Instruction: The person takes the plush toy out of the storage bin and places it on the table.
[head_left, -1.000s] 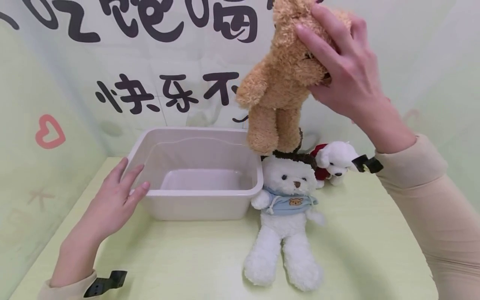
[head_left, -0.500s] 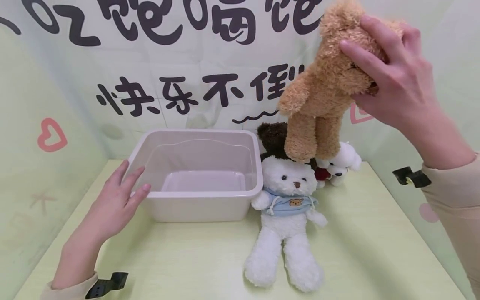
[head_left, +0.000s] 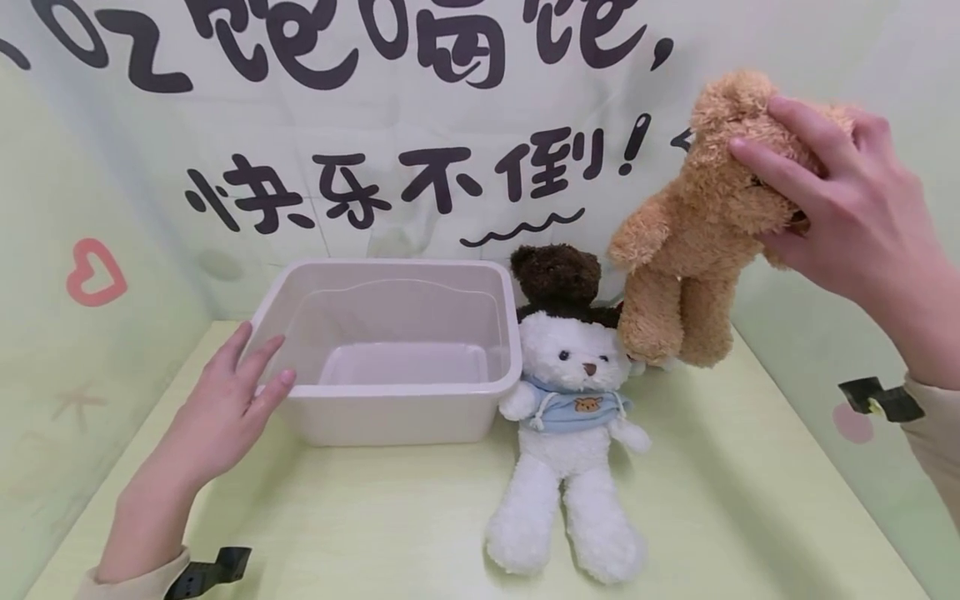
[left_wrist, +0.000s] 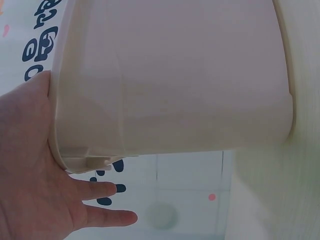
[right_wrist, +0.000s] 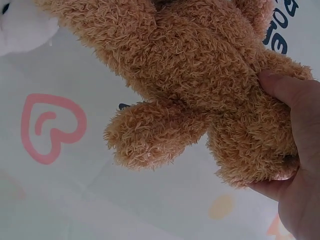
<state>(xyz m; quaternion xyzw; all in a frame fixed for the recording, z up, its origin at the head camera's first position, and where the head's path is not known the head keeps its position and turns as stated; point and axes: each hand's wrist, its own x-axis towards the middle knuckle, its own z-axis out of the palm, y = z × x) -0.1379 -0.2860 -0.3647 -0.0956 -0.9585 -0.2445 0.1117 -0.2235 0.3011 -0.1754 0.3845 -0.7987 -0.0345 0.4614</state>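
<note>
My right hand [head_left: 855, 200] grips a light-brown teddy bear [head_left: 697, 225] by its head, holding it upright in the air at the right. In the right wrist view the thumb and fingers press into the fur of the teddy bear [right_wrist: 195, 65]. My left hand [head_left: 217, 417] rests at the front left corner of a pale plastic bin [head_left: 397, 417], its fingers fairly straight against the rim. From the left wrist, two straight fingers of the left hand [left_wrist: 35, 165] extend past the corner of the bin [left_wrist: 170, 75]. The bin's inside shows no contents.
A white teddy bear [head_left: 566, 458] in a blue hoodie lies right of the bin. Behind it sits a dark-brown bear [head_left: 558, 275]. The held bear mostly hides a white toy dog at the back. Printed walls enclose the table [head_left: 375, 517] at back and sides.
My right hand has carried the light-brown teddy bear rightward and then lower, uncovering the dark-brown bear and covering the white toy dog. My left hand has stayed at the bin.
</note>
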